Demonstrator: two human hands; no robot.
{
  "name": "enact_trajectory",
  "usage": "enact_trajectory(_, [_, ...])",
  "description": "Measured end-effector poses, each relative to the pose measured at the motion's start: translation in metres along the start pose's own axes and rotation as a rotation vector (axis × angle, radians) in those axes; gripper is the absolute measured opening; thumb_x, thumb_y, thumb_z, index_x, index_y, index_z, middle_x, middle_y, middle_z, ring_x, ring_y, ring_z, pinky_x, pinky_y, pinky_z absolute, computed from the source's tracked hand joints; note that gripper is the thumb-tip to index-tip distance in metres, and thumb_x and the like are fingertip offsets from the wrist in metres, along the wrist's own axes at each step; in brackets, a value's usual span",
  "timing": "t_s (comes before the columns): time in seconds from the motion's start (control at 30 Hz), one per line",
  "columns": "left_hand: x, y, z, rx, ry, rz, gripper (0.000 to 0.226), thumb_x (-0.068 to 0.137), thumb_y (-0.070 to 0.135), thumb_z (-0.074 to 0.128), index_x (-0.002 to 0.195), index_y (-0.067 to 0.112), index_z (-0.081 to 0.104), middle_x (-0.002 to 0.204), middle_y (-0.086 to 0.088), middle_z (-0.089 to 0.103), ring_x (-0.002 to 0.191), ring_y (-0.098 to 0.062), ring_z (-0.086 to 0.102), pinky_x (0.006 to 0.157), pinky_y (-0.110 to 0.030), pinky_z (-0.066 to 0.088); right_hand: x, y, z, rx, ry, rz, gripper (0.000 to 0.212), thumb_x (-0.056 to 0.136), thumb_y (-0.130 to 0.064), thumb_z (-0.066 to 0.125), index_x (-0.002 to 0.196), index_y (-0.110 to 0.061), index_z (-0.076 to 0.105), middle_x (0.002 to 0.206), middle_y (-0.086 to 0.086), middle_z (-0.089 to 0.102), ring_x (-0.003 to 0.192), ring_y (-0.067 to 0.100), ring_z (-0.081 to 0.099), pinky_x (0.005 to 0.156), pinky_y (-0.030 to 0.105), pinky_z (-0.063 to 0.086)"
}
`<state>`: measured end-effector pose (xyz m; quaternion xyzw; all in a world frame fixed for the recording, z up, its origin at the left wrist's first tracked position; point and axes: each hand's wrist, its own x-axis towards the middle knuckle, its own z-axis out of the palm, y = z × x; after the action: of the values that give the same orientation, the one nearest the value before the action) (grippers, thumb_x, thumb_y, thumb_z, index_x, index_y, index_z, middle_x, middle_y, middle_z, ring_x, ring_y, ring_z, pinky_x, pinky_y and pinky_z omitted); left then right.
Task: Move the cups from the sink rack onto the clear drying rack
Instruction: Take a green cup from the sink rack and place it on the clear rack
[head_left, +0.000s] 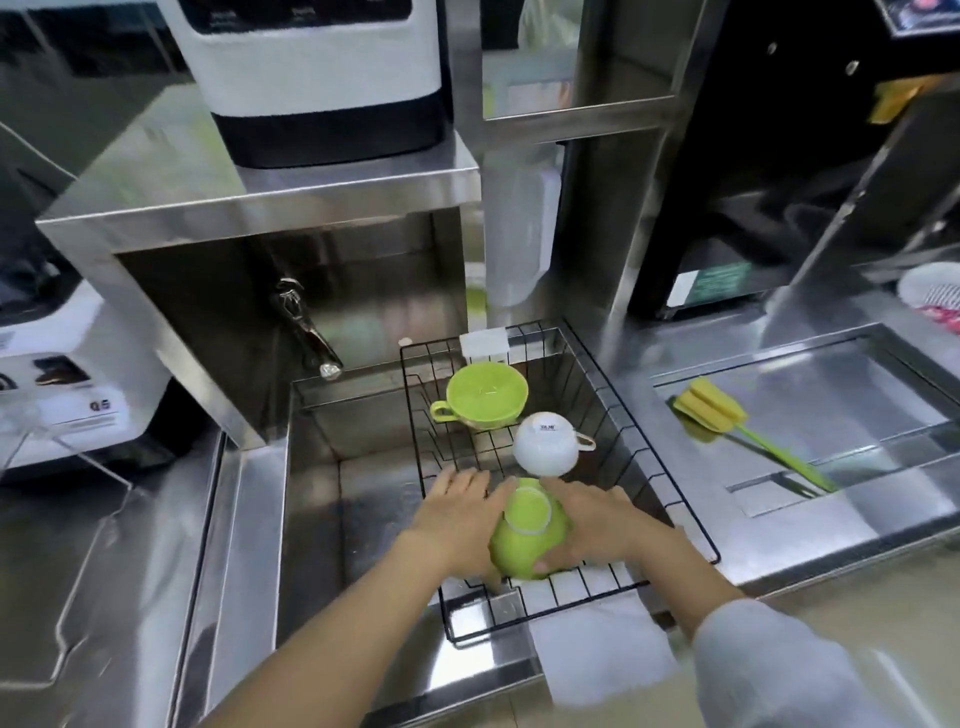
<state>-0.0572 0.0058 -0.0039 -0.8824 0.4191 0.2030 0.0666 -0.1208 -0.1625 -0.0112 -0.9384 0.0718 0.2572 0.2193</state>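
near green cup (527, 540): sitting upside down at the near end of the black sink rack (675, 470), base ring facing up and tilting toward the camera, axis leaning off vertical; handle not showing
left hand (457, 512): lying flat against the cup's left side, fingers spread and pointing away; grip open, only touching
right hand (597, 519): wrapping the cup's right side, thumb (543, 565) curling under the lower edge; grip closing on the near green cup
white cup (546, 443): standing inverted mid-rack, just beyond the hands, handle pointing right
far green cup (485, 395): sitting at the far end of the rack, inverted as far as I can tell, handle pointing left
rack: hanging over the right part of the steel sink (311, 499)
brush (737, 431): lying on the bench (810, 525) to the right, yellow head far-left, green handle running near-right
clear rack (62, 447): transparent, blurring at the left edge, partly cut off, shape hard to read
hidden: cup's rim and left side sitting behind the hands; right sleeve smearing with motion blur
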Motion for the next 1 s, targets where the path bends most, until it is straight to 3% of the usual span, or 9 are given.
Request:
enact_trajectory(0.13, [0.008, 0.009, 0.018, 0.014, 0.098, -0.017, 0.108, 0.069, 0.049, 0.07, 0.144, 0.013, 0.002, 0.143, -0.017, 0.034, 0.135, -0.03, 0.026, 0.115, -0.043, 0.005, 0.005, -0.001, 0.01, 0.012, -0.01, 0.024, 0.099, 0.057, -0.052, 0.072, 0.135, -0.032, 0.014, 0.124, 0.007, 0.053, 0.118, 0.03, 0.047, 0.099, 0.053, 0.025])
enact_trajectory(0.23, [0.011, 0.015, 0.019, 0.043, 0.067, -0.044, 0.105, 0.075, 0.033, 0.069, 0.145, 0.009, -0.005, 0.15, -0.026, 0.021, 0.14, -0.035, 0.018, 0.117, -0.042, 0.006, 0.007, -0.004, 0.011, 0.002, -0.007, 0.038, 0.102, 0.058, -0.047, 0.074, 0.136, -0.03, 0.01, 0.126, 0.008, 0.051, 0.119, 0.03, 0.045, 0.1, 0.053, 0.026])
enact_trajectory(0.33, [0.016, 0.015, 0.02, 0.035, 0.031, -0.093, 0.097, 0.082, 0.02, 0.063, 0.144, 0.011, -0.01, 0.15, -0.033, 0.013, 0.137, -0.04, 0.024, 0.112, -0.044, 0.019, 0.011, -0.007, 0.012, 0.046, -0.001, 0.039, 0.103, 0.057, -0.044, 0.075, 0.136, -0.03, 0.011, 0.126, 0.009, 0.05, 0.118, 0.029, 0.045, 0.098, 0.051, 0.028])
enact_trajectory(0.4, [0.021, 0.014, 0.021, -0.005, 0.039, -0.094, 0.096, 0.081, 0.024, 0.066, 0.145, 0.012, -0.005, 0.145, -0.031, 0.026, 0.13, -0.04, 0.037, 0.106, -0.045, 0.029, 0.012, -0.007, 0.013, 0.072, 0.028, 0.035, 0.097, 0.054, -0.045, 0.075, 0.131, -0.03, 0.017, 0.121, 0.007, 0.053, 0.114, 0.028, 0.049, 0.094, 0.049, 0.031])
enact_trajectory(0.5, [0.023, 0.01, 0.023, -0.058, 0.118, -0.054, 0.098, 0.074, 0.038, 0.072, 0.143, 0.013, 0.007, 0.128, -0.022, 0.046, 0.116, -0.038, 0.048, 0.099, -0.045, 0.033, 0.007, -0.008, 0.01, 0.119, 0.043, 0.018, 0.09, 0.05, -0.044, 0.075, 0.122, -0.032, 0.024, 0.113, 0.001, 0.058, 0.108, 0.024, 0.051, 0.094, 0.051, 0.034])
enact_trajectory(0.67, [0.01, 0.004, 0.006, -0.142, 0.257, -0.024, 0.106, 0.063, 0.065, 0.067, 0.142, 0.018, 0.014, 0.126, -0.015, 0.049, 0.115, -0.034, 0.047, 0.101, -0.043, 0.029, -0.007, -0.012, -0.009, 0.191, 0.124, -0.034, 0.109, 0.045, -0.05, 0.076, 0.136, -0.036, 0.019, 0.124, -0.01, 0.054, 0.119, 0.019, 0.048, 0.103, 0.056, 0.032])
enact_trajectory(0.8, [-0.01, -0.015, -0.029, -0.102, 0.414, -0.031, 0.103, 0.063, 0.048, 0.073, 0.143, 0.023, 0.013, 0.128, -0.01, 0.047, 0.118, -0.03, 0.045, 0.106, -0.041, 0.023, -0.02, -0.037, -0.038, 0.232, 0.275, -0.108, 0.104, 0.054, -0.038, 0.082, 0.138, -0.036, 0.02, 0.115, -0.014, 0.049, 0.117, 0.017, 0.046, 0.106, 0.044, 0.033])
enact_trajectory(0.93, [-0.044, -0.043, -0.066, -0.087, 0.581, -0.031, 0.097, 0.065, 0.05, 0.069, 0.144, 0.025, 0.018, 0.132, -0.009, 0.047, 0.12, -0.029, 0.045, 0.111, -0.047, 0.016, -0.028, -0.072, -0.065, 0.262, 0.388, -0.24, 0.113, 0.049, -0.045, 0.081, 0.142, -0.033, 0.018, 0.138, -0.004, 0.046, 0.128, 0.015, 0.04, 0.109, 0.047, 0.031])
enact_trajectory(1.0, [-0.066, -0.062, -0.08, -0.027, 0.721, -0.023, 0.096, 0.058, 0.052, 0.072, 0.139, 0.024, 0.029, 0.123, -0.009, 0.056, 0.11, -0.031, 0.055, 0.108, -0.053, 0.024, -0.033, -0.097, -0.078, 0.27, 0.451, -0.303, 0.113, 0.049, -0.043, 0.083, 0.141, -0.034, 0.019, 0.142, -0.006, 0.042, 0.131, 0.013, 0.037, 0.111, 0.046, 0.029])
